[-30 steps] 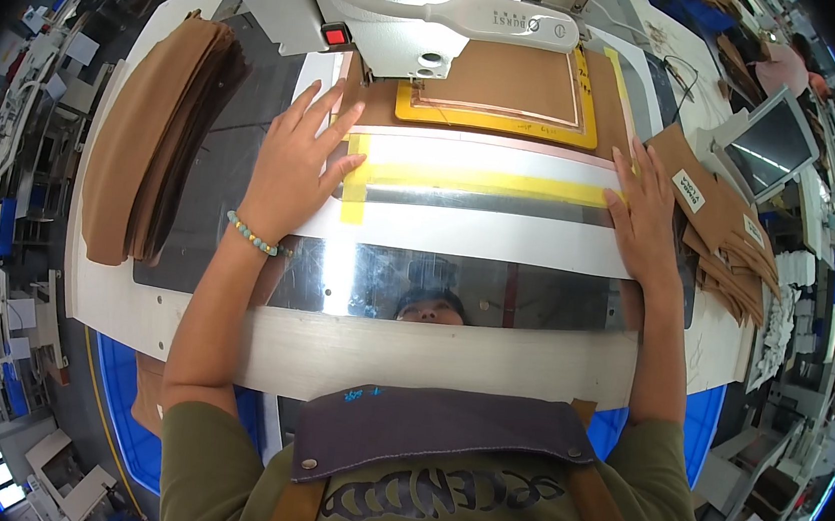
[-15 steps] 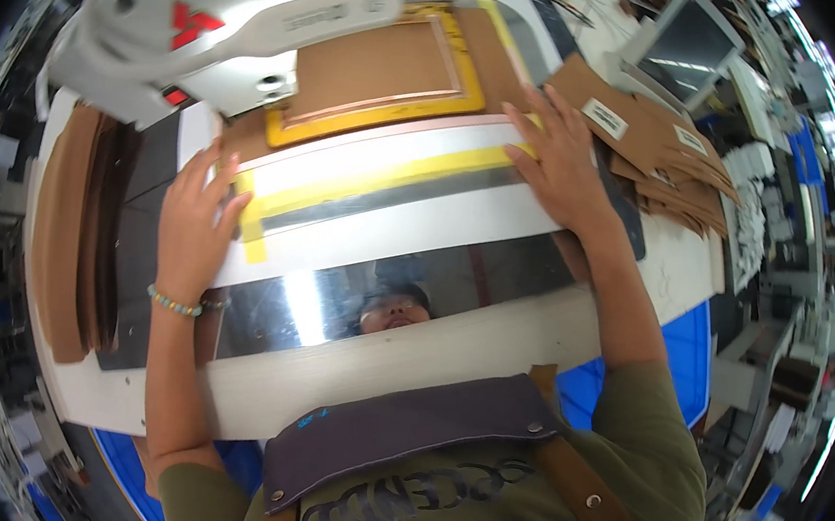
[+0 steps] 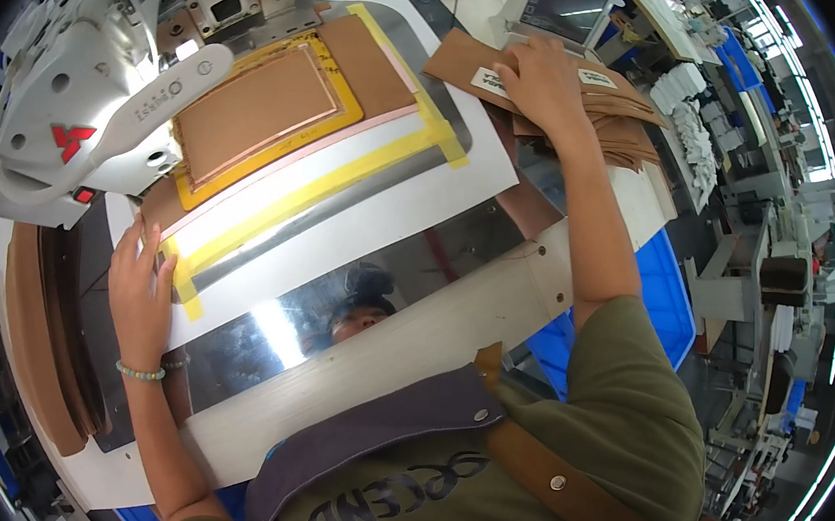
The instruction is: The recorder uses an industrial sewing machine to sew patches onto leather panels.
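My left hand (image 3: pixel 141 289) rests with fingers apart at the lower left corner of a white sheet (image 3: pixel 337 263), beside the end of a yellow tape strip (image 3: pixel 312 208). On that sheet lies a brown panel (image 3: pixel 391 87) with a yellow frame (image 3: pixel 348 111) on top. The frame has a copper-coloured inner border around a brown middle. Off to the right, my right hand (image 3: pixel 545 87) lies over a stack of brown pieces (image 3: pixel 615 137) with white labels, its fingers bent but apart on the top piece. I see nothing lifted in either hand.
A white sewing machine (image 3: pixel 59 116) stands at the left, its arm reaching over the frame. Brown curved pieces (image 3: pixel 34 324) are stacked at the left edge. A screen (image 3: pixel 567 9) stands behind the labelled stack. Blue bins (image 3: pixel 652 283) sit below the table edge.
My right hand has left the right end of the white sheet and moved onto the labelled stack. My left hand stays at the sheet's left corner. The view has turned rightward.
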Available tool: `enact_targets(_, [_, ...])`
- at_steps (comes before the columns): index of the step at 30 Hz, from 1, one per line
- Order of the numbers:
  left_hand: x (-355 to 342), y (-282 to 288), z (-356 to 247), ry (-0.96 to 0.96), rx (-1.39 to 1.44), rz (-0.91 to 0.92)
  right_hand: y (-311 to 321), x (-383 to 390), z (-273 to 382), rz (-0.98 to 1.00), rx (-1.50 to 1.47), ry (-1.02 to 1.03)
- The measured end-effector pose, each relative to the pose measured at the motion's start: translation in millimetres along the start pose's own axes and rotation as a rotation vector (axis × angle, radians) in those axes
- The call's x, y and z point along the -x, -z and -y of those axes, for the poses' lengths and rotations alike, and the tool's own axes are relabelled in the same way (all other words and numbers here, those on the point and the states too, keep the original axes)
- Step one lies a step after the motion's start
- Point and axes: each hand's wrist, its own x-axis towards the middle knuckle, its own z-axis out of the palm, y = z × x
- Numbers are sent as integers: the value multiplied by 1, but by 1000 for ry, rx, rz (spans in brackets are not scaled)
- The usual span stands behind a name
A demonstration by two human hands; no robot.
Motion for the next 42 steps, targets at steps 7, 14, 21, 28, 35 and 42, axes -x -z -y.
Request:
enact_targets(7, [-4,21,3,-39,72,44,-6,-13,-34,371,-196,-33])
enact_targets(14, [-4,49,33,50,113,96,-9,-23,-27,476,-275,-42])
enact_targets(21, [-24,37,34,-20,205,109,36,-68,48,206,-664,48])
enact_targets(28, [-71,-6,39,-108,140,73,11,-119,225,92,-603,542])
enact_targets(35, [-86,-30,28,13,387,60,-23,-96,248,-18,-515,658])
enact_targets(42, [-117,-22,7,-122,472,189,-30,-90,259,4,-586,664])
